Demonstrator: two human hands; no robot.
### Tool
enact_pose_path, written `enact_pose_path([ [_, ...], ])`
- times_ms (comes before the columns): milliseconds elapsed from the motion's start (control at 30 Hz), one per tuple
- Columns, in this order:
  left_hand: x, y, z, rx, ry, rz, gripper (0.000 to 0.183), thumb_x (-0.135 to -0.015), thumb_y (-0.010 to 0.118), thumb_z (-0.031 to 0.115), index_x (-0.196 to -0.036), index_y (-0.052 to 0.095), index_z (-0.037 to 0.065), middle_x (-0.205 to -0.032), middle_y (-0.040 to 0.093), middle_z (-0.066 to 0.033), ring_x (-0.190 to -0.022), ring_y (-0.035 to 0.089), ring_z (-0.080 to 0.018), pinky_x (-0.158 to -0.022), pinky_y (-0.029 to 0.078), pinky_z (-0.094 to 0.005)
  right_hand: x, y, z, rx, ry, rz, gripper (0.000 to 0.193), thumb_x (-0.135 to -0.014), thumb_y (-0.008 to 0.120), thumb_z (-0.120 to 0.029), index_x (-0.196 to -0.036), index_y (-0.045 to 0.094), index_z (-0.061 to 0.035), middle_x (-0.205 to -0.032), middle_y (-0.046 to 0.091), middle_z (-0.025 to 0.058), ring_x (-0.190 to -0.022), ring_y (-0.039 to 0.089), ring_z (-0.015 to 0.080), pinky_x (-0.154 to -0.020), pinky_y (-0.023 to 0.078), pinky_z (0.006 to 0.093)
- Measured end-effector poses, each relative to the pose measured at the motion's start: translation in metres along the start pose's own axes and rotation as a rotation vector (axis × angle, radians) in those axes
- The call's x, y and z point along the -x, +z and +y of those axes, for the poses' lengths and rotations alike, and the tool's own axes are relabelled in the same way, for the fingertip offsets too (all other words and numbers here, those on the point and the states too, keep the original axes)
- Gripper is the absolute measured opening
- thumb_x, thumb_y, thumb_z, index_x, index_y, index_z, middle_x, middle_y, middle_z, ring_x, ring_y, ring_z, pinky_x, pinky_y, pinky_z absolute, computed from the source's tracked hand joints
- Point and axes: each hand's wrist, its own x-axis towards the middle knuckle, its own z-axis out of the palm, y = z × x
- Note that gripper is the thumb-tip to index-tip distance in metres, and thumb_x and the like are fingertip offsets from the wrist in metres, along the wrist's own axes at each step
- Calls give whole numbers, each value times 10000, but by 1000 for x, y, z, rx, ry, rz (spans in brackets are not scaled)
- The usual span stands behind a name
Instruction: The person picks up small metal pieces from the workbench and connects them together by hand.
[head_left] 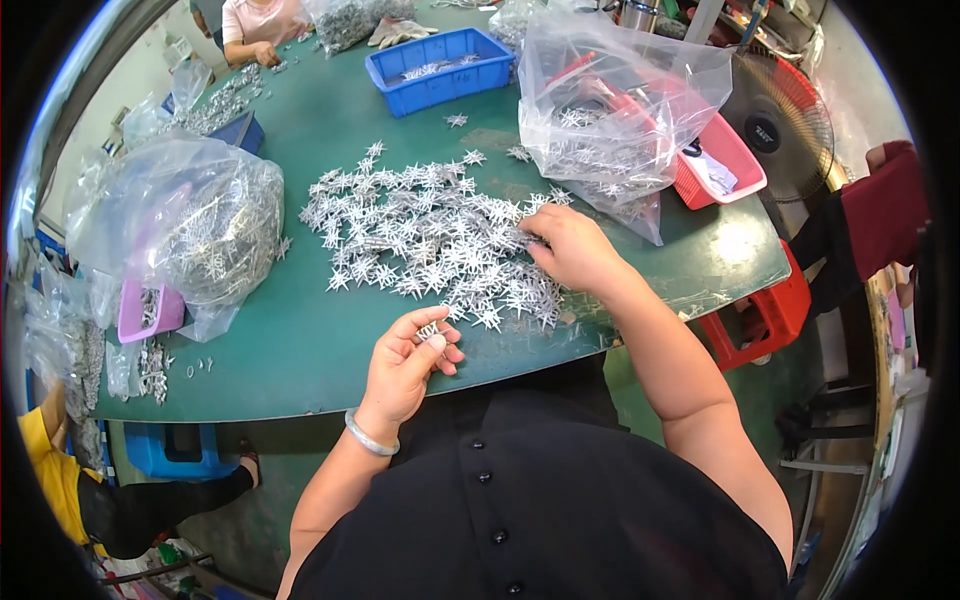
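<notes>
A heap of small silvery metal pieces with several prongs each (425, 230) lies on the green table before me. My left hand (405, 360), at the table's near edge, pinches one small pronged metal piece (428, 331) between thumb and fingers. At the right side of the heap, my right hand (568, 250) reaches in with its fingers bent down among the pieces. Whatever its fingertips grip is hidden by the hand and the heap. A pale bangle (371, 434) circles my left wrist.
Clear plastic bags of metal pieces stand left (225, 230) and right (600, 150). Around them are a purple basket (150, 312), a blue bin (440, 95), a pink basket (735, 150) and a fan (780, 125). Other people are at the table's far side and nearby.
</notes>
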Motion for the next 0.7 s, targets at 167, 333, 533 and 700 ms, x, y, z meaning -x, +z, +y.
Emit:
enact_pose_path([
  [167,0,2,0,-43,4,3,302,-866,494,39,-1167,482,26,-934,575,-88,-737,585,-140,-615,468,-229,3,-7,-4,-102,-14,116,195,-702,578,-67,-888,617,-29,-807,569,122,-774,569,292,-695,462,361],
  [333,-4,14,7,-193,66,70,296,-858,519,50,-1153,504,23,-926,570,-68,-733,564,-112,-610,449,-213,12,-16,-22,-759,177,-78,207,-765,568,-47,-961,603,9,-800,584,45,-693,540,104,-638,436,247],
  [533,-26,25,21,-413,191,24,163,-855,570,125,-989,594,34,-775,571,2,-653,510,-50,-553,399,-181,17,-14,-59,-990,109,-364,202,-805,557,-21,-1001,586,20,-856,584,13,-760,507,63,-677,412,217],
  [700,-18,27,24,-335,136,71,105,-861,567,133,-899,603,42,-740,567,6,-604,510,-50,-522,394,-181,21,-4,-65,-1180,296,-322,221,-813,556,-13,-1028,584,28,-831,594,17,-738,519,60,-660,428,216],
])
